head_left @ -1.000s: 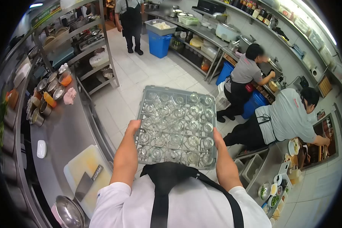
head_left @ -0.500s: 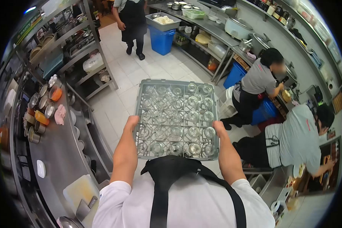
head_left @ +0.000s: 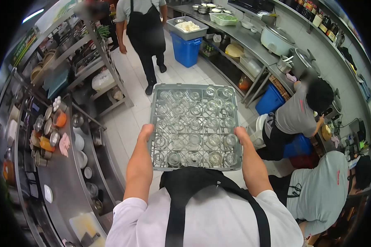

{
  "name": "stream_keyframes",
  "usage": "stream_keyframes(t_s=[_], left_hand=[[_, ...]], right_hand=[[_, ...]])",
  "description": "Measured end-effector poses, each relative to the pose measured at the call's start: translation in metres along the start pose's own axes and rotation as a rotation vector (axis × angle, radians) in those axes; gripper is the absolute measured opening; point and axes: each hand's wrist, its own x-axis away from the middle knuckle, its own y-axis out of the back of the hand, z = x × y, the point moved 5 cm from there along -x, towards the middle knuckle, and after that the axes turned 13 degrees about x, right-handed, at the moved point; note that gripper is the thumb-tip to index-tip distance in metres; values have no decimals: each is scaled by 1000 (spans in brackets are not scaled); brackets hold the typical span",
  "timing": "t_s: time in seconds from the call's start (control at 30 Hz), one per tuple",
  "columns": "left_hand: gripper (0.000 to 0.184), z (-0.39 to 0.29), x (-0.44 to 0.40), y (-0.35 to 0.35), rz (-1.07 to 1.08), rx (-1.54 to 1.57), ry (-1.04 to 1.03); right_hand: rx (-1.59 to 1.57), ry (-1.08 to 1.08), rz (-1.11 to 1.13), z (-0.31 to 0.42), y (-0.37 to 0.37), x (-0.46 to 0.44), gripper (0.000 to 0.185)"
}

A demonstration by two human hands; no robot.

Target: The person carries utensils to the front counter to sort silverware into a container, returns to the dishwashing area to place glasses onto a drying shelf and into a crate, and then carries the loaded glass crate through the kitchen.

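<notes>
A grey plastic glass rack (head_left: 155,99) is held level in front of my chest, above the tiled floor. Clear drinking glasses (head_left: 194,140) stand in rows in its compartments, and those toward the left rear lean. My left hand (head_left: 146,132) is closed on the rack's left side, thumb up, with its other fingers hidden by the rack. On the opposite side, my right hand (head_left: 242,135) grips the rim in the same way. The near edge of the rack is close to my black apron (head_left: 193,177).
A person in a black apron (head_left: 146,37) stands ahead in the aisle. Two co-workers (head_left: 299,111) bend over the right-hand counter. On the left runs a steel counter (head_left: 64,181) with bowls and a cutting board (head_left: 86,226). A blue bin (head_left: 186,49) stands beyond the rack.
I have moved forward along the aisle with the rack still in both hands. The person ahead is nearer, and the counters and co-workers have shifted in view.
</notes>
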Motion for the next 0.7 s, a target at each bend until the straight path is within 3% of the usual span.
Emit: stream_keyframes(t_s=[0.17,0.37,0.5,0.6,0.7], left_hand=[[43,-34,-99,-17,27,-14,-18],[41,-144,-186,-50,116,-119,-83],[40,-175,-278,-83,108,-162,-184],[42,-226,-277,-105,149,-197,-57],[44,-254,-313,-130,133,-156,-83]], right_hand=[[20,-17,-101,22,-11,-67,9],[-88,-73,-165,71,-13,-133,10],[-126,-84,-168,97,4,-182,10],[-125,-99,-212,129,20,-206,9],[-62,-67,-125,141,31,-265,9]])
